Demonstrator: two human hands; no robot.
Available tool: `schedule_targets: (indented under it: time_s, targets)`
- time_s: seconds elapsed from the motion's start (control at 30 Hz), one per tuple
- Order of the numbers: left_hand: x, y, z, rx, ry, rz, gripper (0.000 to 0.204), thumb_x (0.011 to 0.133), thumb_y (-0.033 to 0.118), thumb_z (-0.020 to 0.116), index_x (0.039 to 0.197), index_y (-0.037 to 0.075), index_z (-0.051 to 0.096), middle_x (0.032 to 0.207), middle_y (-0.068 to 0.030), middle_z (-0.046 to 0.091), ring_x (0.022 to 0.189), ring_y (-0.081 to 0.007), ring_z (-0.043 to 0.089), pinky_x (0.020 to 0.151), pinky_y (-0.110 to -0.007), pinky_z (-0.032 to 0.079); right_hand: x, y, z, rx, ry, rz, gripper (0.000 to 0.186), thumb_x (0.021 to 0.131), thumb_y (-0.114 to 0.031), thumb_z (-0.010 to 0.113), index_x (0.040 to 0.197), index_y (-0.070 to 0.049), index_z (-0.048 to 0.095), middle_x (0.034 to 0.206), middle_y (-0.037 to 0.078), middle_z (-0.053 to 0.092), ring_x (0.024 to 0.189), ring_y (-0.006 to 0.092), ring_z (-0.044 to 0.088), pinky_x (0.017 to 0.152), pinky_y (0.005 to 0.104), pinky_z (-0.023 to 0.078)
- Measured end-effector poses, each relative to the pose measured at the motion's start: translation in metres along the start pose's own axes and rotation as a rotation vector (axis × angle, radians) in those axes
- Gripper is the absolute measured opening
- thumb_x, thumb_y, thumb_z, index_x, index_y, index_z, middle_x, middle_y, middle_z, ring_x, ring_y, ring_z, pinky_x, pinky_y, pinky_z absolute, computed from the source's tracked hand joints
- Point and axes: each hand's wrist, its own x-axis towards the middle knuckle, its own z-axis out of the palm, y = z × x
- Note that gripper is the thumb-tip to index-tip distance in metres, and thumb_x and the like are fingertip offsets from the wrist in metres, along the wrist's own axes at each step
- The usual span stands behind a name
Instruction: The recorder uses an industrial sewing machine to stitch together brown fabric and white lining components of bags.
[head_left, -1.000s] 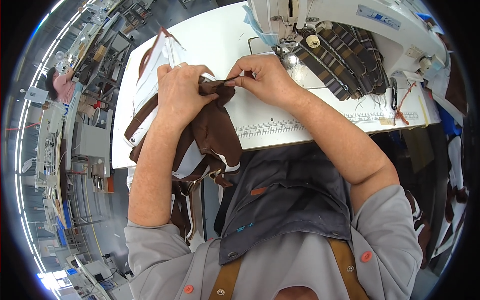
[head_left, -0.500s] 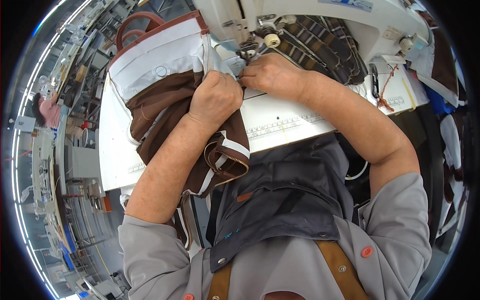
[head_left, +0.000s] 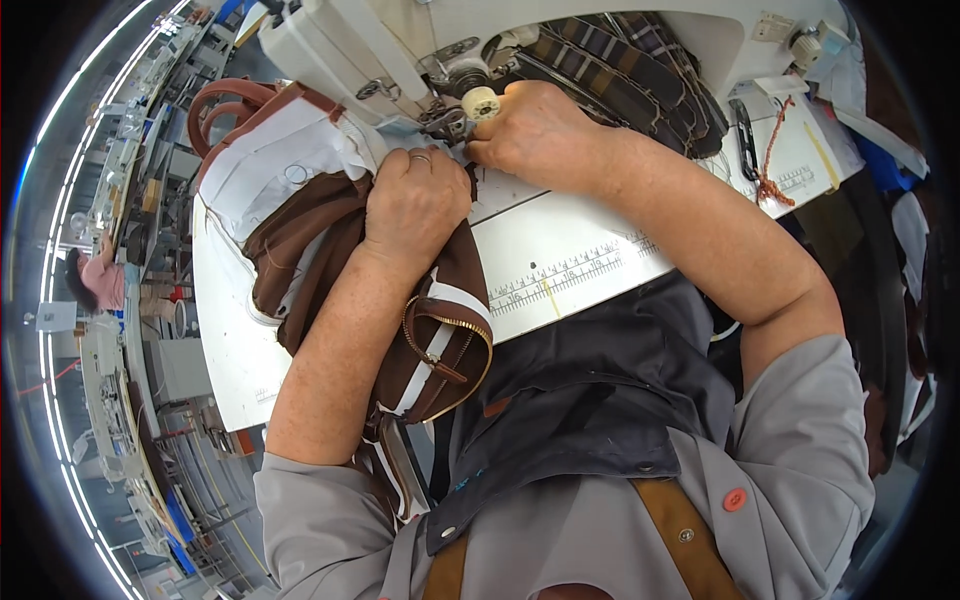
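Note:
A brown bag (head_left: 335, 205) with a white lining and reddish-brown handles lies bunched on the sewing machine table, its edge leading in by the needle area of the sewing machine (head_left: 345, 50). My left hand (head_left: 415, 205) is closed on the bag's cloth just left of the needle area. A gold-toothed zipper (head_left: 478, 345) hangs open in the bag's lower part, over the table's front edge. Curled beside the presser foot and a cream round knob (head_left: 481, 103) is my right hand (head_left: 545, 140); its fingertips are partly hidden, so what they pinch cannot be made out.
Striped dark fabric pieces (head_left: 640, 70) lie under the machine arm. Black thread snips (head_left: 745, 140) and a reddish thread bundle (head_left: 772, 190) are at the right. A printed ruler (head_left: 560, 270) runs along the table's front. Another person (head_left: 98, 280) sits far left.
My view has shifted. The bag and my left hand remain together by the needle area. My right hand is more curled, its knuckles now up beside the round knob.

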Motion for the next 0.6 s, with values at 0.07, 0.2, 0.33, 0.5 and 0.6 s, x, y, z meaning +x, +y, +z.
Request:
schedule_targets:
  time_s: [0.07,0.2,0.33,0.5,0.6]
  targets:
    - [0.0017,-0.0012,0.0018,-0.025,-0.01,-0.008,0.012,0.073,0.012,0.061,0.061,0.012,0.057,0.062,-0.0023,0.051,0.063,-0.0183,0.055,0.062,-0.033,0.04,0.0014,-0.0017,-0.0007,-0.025,-0.046,0.059,0.007,0.076,-0.016,0.065,0.076,-0.016,0.071,0.076,-0.005,0.067,0.085,0.0158,0.066,0.069,0.0313,0.055]
    - [0.002,-0.0014,0.0033,-0.032,0.006,-0.001,0.012,0.074,0.011,0.061,0.062,0.012,0.057,0.062,-0.0025,0.052,0.063,-0.0186,0.055,0.062,-0.033,0.041,-0.0006,-0.0007,0.0032,-0.034,-0.058,0.031,0.013,0.077,-0.018,0.062,0.085,-0.016,0.071,0.075,-0.003,0.063,0.075,0.0176,0.066,0.068,0.0325,0.052]
    - [0.001,-0.0035,0.0022,-0.045,-0.002,0.012,0.014,0.075,0.01,0.061,0.062,0.012,0.057,0.063,-0.0026,0.052,0.063,-0.0186,0.055,0.063,-0.033,0.041,-0.0013,-0.0022,0.0039,-0.034,-0.045,0.035,0.012,0.076,-0.019,0.062,0.084,-0.015,0.071,0.074,-0.004,0.063,0.075,0.0173,0.065,0.069,0.0321,0.052]
    - [0.0016,-0.0042,0.0011,-0.04,-0.011,0.01,0.014,0.076,0.011,0.061,0.063,0.012,0.057,0.064,-0.0024,0.053,0.064,-0.0183,0.055,0.063,-0.033,0.041,0.0002,-0.0008,0.0057,0.001,-0.05,0.054,0.011,0.077,-0.019,0.062,0.083,-0.014,0.071,0.074,-0.003,0.063,0.077,0.0177,0.066,0.069,0.0322,0.052]
    - [0.0023,-0.0065,0.0025,-0.05,-0.013,0.038,0.013,0.076,0.011,0.061,0.063,0.012,0.058,0.064,-0.0022,0.053,0.064,-0.018,0.056,0.064,-0.033,0.042,-0.0016,-0.0008,0.0052,0.01,-0.047,0.082,0.012,0.077,-0.018,0.062,0.082,-0.013,0.07,0.076,-0.002,0.064,0.08,0.0179,0.066,0.07,0.0325,0.053]
